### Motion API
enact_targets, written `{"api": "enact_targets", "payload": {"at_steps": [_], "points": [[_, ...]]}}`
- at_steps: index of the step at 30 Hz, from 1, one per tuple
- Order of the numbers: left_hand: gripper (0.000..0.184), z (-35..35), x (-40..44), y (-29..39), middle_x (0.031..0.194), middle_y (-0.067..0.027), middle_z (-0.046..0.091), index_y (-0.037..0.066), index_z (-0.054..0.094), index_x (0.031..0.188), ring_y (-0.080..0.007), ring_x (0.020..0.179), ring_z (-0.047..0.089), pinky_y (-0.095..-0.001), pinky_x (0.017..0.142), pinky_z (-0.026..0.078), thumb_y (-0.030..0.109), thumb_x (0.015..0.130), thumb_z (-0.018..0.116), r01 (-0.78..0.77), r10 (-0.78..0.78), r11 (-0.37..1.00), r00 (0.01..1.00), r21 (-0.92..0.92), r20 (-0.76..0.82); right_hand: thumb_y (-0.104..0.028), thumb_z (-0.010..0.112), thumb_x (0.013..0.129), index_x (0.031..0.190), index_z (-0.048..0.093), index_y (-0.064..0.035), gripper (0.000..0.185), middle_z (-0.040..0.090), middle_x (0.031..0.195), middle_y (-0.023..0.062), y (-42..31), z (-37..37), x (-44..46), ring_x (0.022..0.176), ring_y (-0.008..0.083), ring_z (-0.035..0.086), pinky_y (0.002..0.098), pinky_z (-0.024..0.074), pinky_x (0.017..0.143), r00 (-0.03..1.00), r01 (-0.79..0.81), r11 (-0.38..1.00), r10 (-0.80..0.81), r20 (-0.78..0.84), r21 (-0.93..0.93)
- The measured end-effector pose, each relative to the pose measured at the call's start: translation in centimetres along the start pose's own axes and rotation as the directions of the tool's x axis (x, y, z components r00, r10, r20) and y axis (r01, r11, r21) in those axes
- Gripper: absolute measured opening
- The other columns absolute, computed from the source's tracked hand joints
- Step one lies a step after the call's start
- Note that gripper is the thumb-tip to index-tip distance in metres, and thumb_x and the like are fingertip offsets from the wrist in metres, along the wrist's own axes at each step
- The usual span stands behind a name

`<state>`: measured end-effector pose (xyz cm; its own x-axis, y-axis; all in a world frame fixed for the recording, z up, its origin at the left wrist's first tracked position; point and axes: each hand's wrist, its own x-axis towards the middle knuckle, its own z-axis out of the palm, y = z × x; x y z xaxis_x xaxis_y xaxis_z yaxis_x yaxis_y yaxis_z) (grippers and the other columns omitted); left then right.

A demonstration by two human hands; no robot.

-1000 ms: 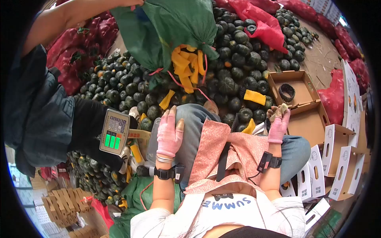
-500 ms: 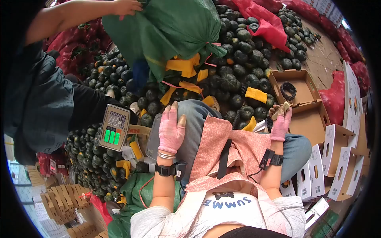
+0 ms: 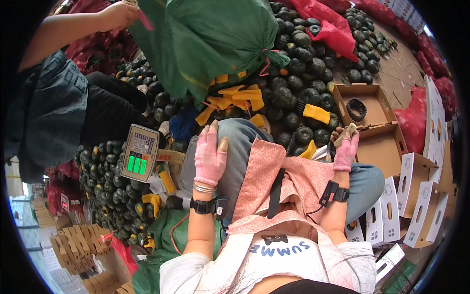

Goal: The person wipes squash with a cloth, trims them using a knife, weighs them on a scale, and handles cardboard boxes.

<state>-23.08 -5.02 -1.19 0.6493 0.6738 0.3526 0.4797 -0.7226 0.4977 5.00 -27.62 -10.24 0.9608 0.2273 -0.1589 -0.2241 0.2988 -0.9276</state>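
My left hand, in a pink glove with bare-looking tan fingertips, rests palm down on my left knee, beside the scale's flat grey platform. Its fingers are stretched out and hold nothing. In a matching glove, my right hand is raised over my right knee, with fingers bent around a small pale object. What kind of object it is, I cannot make out. The scale's display shows green-lit digits left of my knee. Dark green pumpkins and yellow foam net sleeves lie in front of me.
Another person's hand is at the upper left, near a big green mesh sack. Open cardboard boxes stand on the right, one containing a black foam net ring. White cartons line the lower right. Red net sacks surround the area.
The other person has shifted left and pulled their hand back, and the green sack has swung and changed shape over the yellow sleeves. My own hands have barely moved.
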Motion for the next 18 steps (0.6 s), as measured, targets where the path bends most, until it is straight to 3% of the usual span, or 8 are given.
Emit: {"api": "enact_targets", "payload": {"at_steps": [6,9,10,12,13,14,17,18], "points": [[0.051,0.1,0.0,-0.1,0.126,-0.0235,0.048,0.004,0.043,0.133,-0.0380,0.118,0.044,-0.0425,0.100,0.036,0.030,0.090,0.053,0.023,-0.023,0.999,1.000,-0.033,0.016,-0.022,0.049,0.096,0.114,0.046,-0.0110,0.022,0.060,0.091,0.0070,0.3,-0.4,0.3,0.072,0.0147,0.060,0.0274,0.0524,0.064,1.000,-0.010,1.000,0.010,-0.014,0.008],[0.061,-1.3,-0.1,0.2,0.131,-0.0236,0.044,0.005,0.038,0.137,-0.0354,0.123,0.041,-0.0407,0.103,0.033,0.036,0.088,0.056,0.058,-0.037,0.979,0.993,-0.197,0.110,-0.026,0.050,0.096,0.112,0.046,-0.0095,0.024,0.060,0.092,0.0068,0.0,-0.2,0.3,0.074,0.0148,0.060,0.0272,0.0505,0.065,1.000,-0.001,0.995,0.000,-0.009,-0.096],[0.063,-1.6,-0.5,-1.0,0.137,-0.0185,0.041,0.004,0.032,0.140,-0.0273,0.126,0.040,-0.0340,0.106,0.029,0.037,0.090,0.052,0.049,0.009,0.934,0.987,-0.354,0.161,-0.028,0.050,0.096,0.111,0.046,-0.0083,0.025,0.059,0.092,0.0070,0.1,-0.4,0.4,0.074,0.0148,0.059,0.0267,0.0498,0.065,1.000,-0.001,0.991,0.001,-0.005,-0.133],[0.065,-2.0,-1.2,-3.3,0.139,-0.0177,0.039,0.006,0.030,0.142,-0.0261,0.127,0.039,-0.0328,0.106,0.028,0.040,0.091,0.051,0.285,-0.093,0.502,0.957,-0.817,0.276,-0.026,0.049,0.096,0.115,0.045,-0.0079,0.026,0.059,0.093,0.0070,0.5,-1.0,0.5,0.075,0.0155,0.059,0.0276,0.0503,0.066,1.000,-0.016,0.983,0.015,-0.010,-0.183],[0.067,-2.4,-1.3,-4.2,0.140,-0.0173,0.038,0.007,0.028,0.143,-0.0256,0.128,0.038,-0.0323,0.107,0.027,0.042,0.091,0.051,0.354,-0.105,0.178,0.934,-0.918,0.340,-0.025,0.049,0.096,0.117,0.045,-0.0079,0.027,0.059,0.094,0.0070,0.8,-1.4,0.8,0.075,0.0158,0.060,0.0281,0.0506,0.067,1.000,-0.022,0.977,0.019,-0.016,-0.211],[0.068,-3.1,-1.2,-5.1,0.139,-0.0157,0.040,0.011,0.029,0.143,-0.0291,0.128,0.038,-0.0331,0.107,0.027,0.047,0.090,0.050,0.517,-0.278,0.015,0.824,-0.856,0.493,-0.023,0.048,0.096,0.119,0.045,-0.0076,0.028,0.059,0.096,0.0069,1.2,-1.8,1.0,0.077,0.0156,0.059,0.0279,0.0505,0.068,0.999,-0.032,0.966,0.032,-0.004,-0.256],[0.067,-1.0,-2.3,-13.4,0.141,-0.0153,0.038,0.006,0.033,0.140,-0.0333,0.128,0.038,-0.0366,0.106,0.030,0.044,0.089,0.051,0.592,-0.376,0.621,0.800,-0.513,0.467,-0.011,0.043,0.093,0.124,0.046,-0.0044,0.032,0.057,0.103,0.0066,2.9,-4.1,2.3,0.088,0.0151,0.055,0.0273,0.0458,0.079,0.998,-0.010,0.884,0.035,0.045,-0.468],[0.065,-0.1,-2.3,-16.5,0.141,-0.0162,0.038,0.009,0.036,0.139,-0.0367,0.127,0.039,-0.0376,0.106,0.030,0.046,0.087,0.051,0.659,-0.459,0.688,0.720,-0.304,0.521,-0.011,0.043,0.092,0.123,0.046,-0.0038,0.032,0.057,0.103,0.0070,3.6,-5.1,3.0,0.089,0.0158,0.055,0.0277,0.0451,0.080,0.997,0.028,0.824,0.016,0.072,-0.566]]}}
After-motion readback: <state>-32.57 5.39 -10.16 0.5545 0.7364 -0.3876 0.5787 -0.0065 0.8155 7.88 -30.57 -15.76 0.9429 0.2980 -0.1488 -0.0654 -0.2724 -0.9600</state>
